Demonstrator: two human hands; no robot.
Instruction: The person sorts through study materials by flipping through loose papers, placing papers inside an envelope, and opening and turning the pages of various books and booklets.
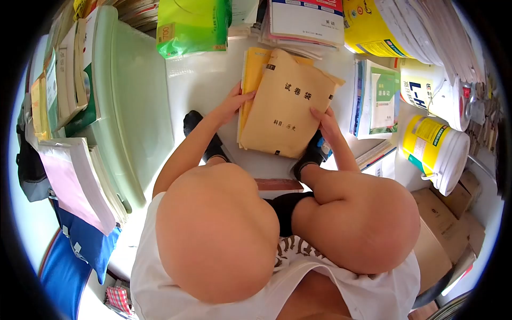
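Observation:
A brown kraft paper envelope with printed Chinese characters lies tilted in front of me, above the white floor. Behind it, a yellow envelope shows along the upper left edge. My left hand is closed on the left edge of these envelopes, with its fingertips partly behind the brown one. At the right edge, my right hand pinches the brown envelope, thumb on the front and fingers hidden behind. How many envelopes are in the stack cannot be made out.
A green bag and a book stack stand ahead. Yellow and white buckets and a green booklet are on the right, near cardboard boxes. A pale green bin and books line the left.

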